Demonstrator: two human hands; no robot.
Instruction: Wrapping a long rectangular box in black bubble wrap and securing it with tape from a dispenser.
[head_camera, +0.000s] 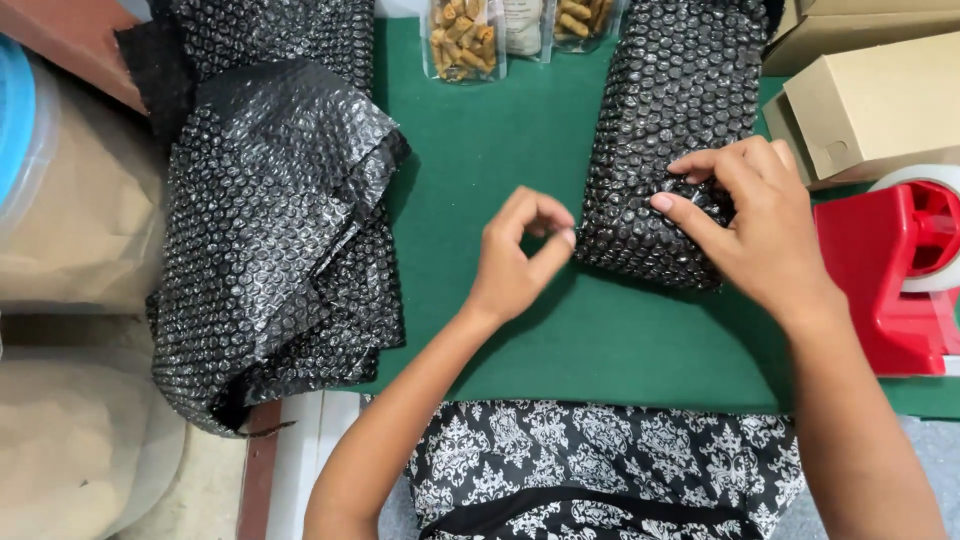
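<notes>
Pressing down on the near end of a black bubble-wrapped parcel (672, 140), the right hand (752, 222) lies fingers spread and flat, gripping nothing, only pinning the wrap. The parcel lies on the green mat (500, 150), its long axis running away from the person, near end toward the body. Just left of the parcel, the left hand (520, 255) pinches thumb to forefinger; whether a scrap of tape sits between them I cannot tell. The wrapping looks finished, the sealing seemingly not. Right of the parcel stands a red tape dispenser (890, 275); far left of it, loose bubble wrap (275, 230).
</notes>
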